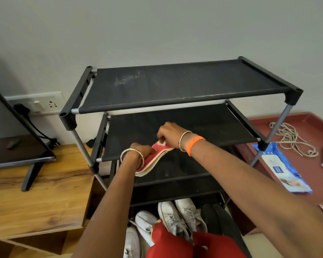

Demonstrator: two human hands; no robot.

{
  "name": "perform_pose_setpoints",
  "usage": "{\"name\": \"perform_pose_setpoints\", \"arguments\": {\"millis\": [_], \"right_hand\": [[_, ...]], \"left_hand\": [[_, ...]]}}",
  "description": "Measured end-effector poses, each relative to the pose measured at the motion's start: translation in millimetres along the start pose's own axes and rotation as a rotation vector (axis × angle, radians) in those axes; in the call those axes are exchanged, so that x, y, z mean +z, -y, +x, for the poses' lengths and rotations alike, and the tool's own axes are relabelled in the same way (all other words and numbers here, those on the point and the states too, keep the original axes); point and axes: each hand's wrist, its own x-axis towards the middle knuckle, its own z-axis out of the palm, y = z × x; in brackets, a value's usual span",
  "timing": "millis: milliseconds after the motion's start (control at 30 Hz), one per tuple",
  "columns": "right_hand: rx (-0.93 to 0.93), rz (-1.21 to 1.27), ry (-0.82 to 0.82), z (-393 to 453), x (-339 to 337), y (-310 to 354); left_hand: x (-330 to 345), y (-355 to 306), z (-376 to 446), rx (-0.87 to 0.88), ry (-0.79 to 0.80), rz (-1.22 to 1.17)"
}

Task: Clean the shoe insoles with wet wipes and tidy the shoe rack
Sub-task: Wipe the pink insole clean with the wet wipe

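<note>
A black fabric shoe rack with grey poles stands against the wall, its top shelf dusty. In front of the second shelf my left hand grips the lower part of a stack of pink insoles with cream undersides. My right hand presses a small white wet wipe onto the toe end of the top insole. Several white sneakers and a pair of black shoes lie on the floor under the rack.
A blue wet wipes pack lies on the maroon ledge at right, beside a tangle of beige laces. A wooden table with a dark screen sits at left. A wall socket holds a plug.
</note>
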Motion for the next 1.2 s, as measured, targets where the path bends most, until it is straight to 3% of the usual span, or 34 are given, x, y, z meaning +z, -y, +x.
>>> {"name": "perform_pose_setpoints", "arguments": {"millis": [100,267,500,767,967,1100,1200], "right_hand": [[-0.009,0.049,-0.01,-4,2,-7],[0.23,0.021,-0.063,-4,2,-22],[-0.051,0.13,-0.032,-6,9,22],[0.228,-0.016,-0.045,-17,10,-40],[0.279,-0.164,0.04,-17,-6,-42],[0.347,-0.157,-0.153,-16,-22,-46],[0.291,0.133,-0.241,-12,-16,-36]], "left_hand": [[1,0,0,-0.006,0.004,-0.003],[2,0,-2,-0.003,-0.008,-0.023],[1,-3,-4,0.01,0.007,-0.012],[2,-1,-4,-0.012,-0.002,-0.032],[2,0,-2,-0.015,-0.004,-0.029],[1,0,-1,-0.019,-0.004,-0.005],[0,0,-2,-0.027,-0.002,-0.013]]}}
